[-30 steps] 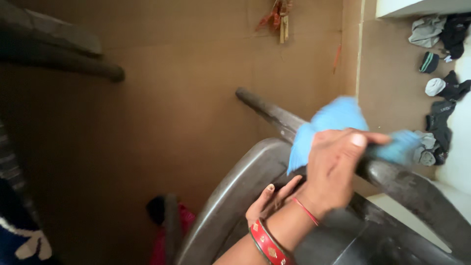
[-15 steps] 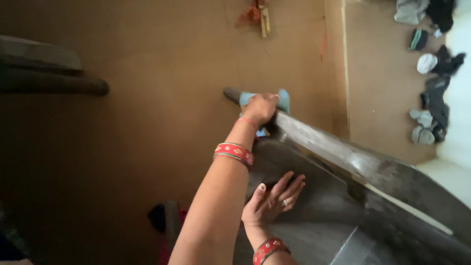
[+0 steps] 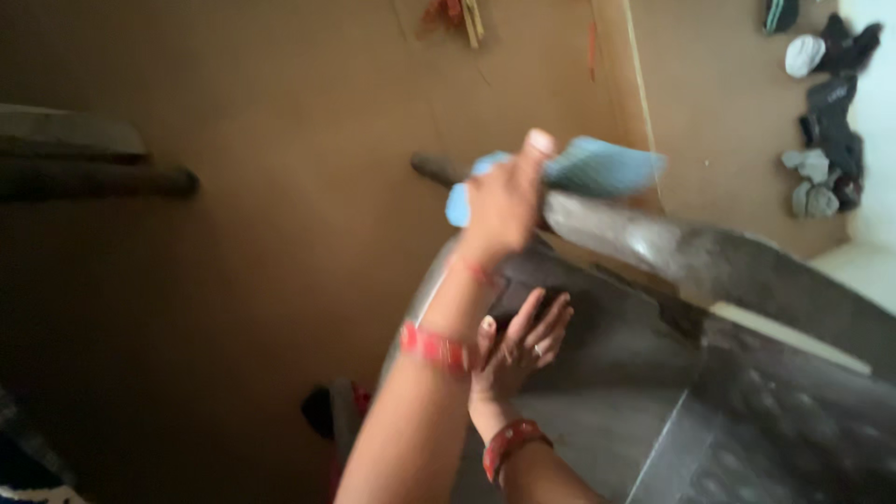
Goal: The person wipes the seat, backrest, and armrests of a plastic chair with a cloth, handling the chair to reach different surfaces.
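My left hand [image 3: 504, 201] is closed around a light blue cloth [image 3: 597, 166] and presses it on the upper bar of a dark grey plastic chair [image 3: 709, 261]. The cloth hangs over both sides of the bar, near its far end. My right hand [image 3: 518, 345] lies flat, fingers spread, on the chair's broad grey panel just below. Red bangles show on both wrists. The chair fills the lower right of the view, and motion blurs it.
Brown floor spreads to the left and top. Several dark and pale garments [image 3: 826, 140] lie in a heap at the top right by a pale wall. Another dark furniture edge [image 3: 93, 173] juts in from the left. A red and black item [image 3: 329, 411] sits low beside the chair.
My left hand has slid the blue cloth along the chair bar, out to its far end and partly back, and the cloth has spread out. My right hand stays flat on the panel.
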